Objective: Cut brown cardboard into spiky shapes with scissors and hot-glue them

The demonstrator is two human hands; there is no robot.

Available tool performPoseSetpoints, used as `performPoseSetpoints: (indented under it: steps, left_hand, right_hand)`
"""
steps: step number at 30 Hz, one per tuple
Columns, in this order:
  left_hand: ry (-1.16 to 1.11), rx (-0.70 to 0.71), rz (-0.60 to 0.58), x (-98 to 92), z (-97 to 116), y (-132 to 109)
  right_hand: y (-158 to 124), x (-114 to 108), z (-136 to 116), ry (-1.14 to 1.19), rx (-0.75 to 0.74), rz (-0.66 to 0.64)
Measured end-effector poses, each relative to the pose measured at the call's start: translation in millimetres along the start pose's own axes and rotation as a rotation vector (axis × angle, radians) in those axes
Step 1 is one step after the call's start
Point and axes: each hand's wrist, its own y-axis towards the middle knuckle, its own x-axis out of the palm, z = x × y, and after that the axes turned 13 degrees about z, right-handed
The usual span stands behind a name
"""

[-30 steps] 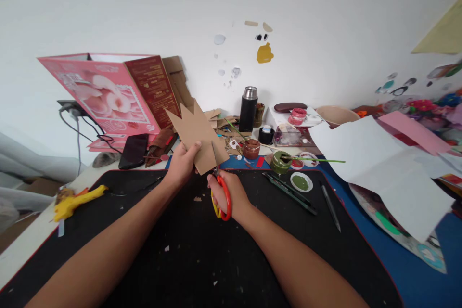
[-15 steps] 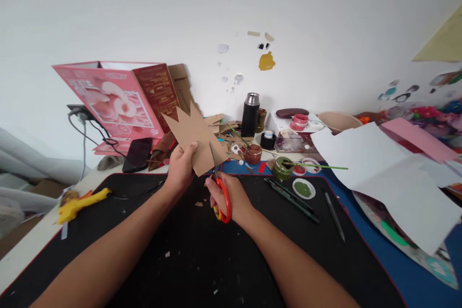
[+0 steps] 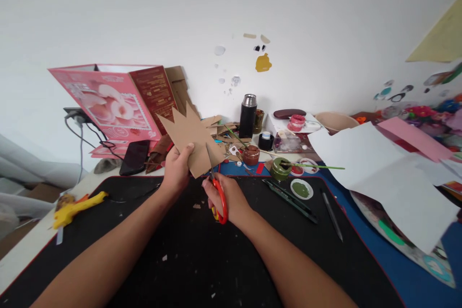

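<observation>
While the left hand (image 3: 176, 166) grips: its fingers are clamped on a flat tan cardboard piece (image 3: 189, 137) with pointed, crown-like tips — thumb on the near face.
Right hand (image 3: 231, 195): fingers wrapped around red-and-yellow-handled metal scissors (image 3: 223, 200), a blade over the cardboard's face; how wide the blades stand cannot be told.
Cardboard: held above the far edge of a black, red-bordered mat (image 3: 180, 269), tips up and leaning left.
Paint: an open jar of green (image 3: 279, 169), just beyond a round white green-smeared lid (image 3: 301, 189).
Left edge: a yellow gun-shaped tool (image 3: 79, 208) — lying across the mat's border.
</observation>
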Motion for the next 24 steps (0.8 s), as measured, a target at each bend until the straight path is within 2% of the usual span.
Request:
performPoseSetpoints:
  steps: [7, 9, 12, 14, 17, 20, 24]
  left_hand:
    - [-0.036, 0.009, 0.054, 4.2, 3, 0]
    - [-0.090, 0.017, 0.119, 3.2, 8, 9]
    - [-0.210, 0.029, 0.282, -2.5, 22, 29]
    - [-0.216, 0.035, 0.303, -7.5, 33, 42]
    - [-0.263, 0.122, 0.322, -12.9, 45, 54]
    - [-0.245, 0.108, 0.235, -16.0, 52, 55]
    - [-0.121, -0.047, 0.033, -22.3, 54, 50]
  right_hand:
    - [-1, 0, -1, 0.139, 0.065, -0.064]
    - [-4, -1, -1, 0.103, 0.049, -0.083]
    - [-9, 0, -2, 0.066, 0.034, -0.149]
    - [-11, 1, -3, 0.083, 0.050, -0.194]
    - [-12, 3, -2, 0.123, 0.075, -0.218]
    - [-9, 5, 2, 0.155, 0.114, -0.173]
    - [-3, 4, 5, 0.210, 0.125, -0.078]
